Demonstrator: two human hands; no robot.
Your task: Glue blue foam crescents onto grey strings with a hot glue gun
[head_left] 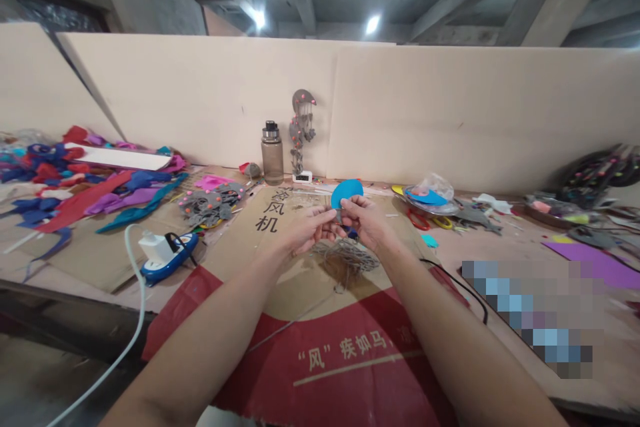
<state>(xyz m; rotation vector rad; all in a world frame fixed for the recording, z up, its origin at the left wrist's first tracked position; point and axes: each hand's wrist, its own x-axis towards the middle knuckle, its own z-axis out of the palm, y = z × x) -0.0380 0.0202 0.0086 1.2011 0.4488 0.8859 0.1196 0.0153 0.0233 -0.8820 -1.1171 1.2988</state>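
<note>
A round blue felt-like piece (349,191) is pinched between the thumb and fingers of my right hand (364,220), held up over the cardboard. Close beside it, my left hand (313,227) has its thumb and forefinger pressed together at the lower edge of the blue piece. Whatever sits between those left fingertips is too small to make out. Below both hands lies a loose tangle of grey cord (350,255) on the flattened cardboard sheet (240,267), which has red and tan printing. Something dark blue shows partly behind my right fingers.
Left of the cardboard are a blue power strip (170,260) with a white plug, grey pieces with pink dots (213,203) and coloured felt strips (110,193). A bottle (272,153) stands at the back. Right are red-handled scissors (417,219) and a plate (430,200).
</note>
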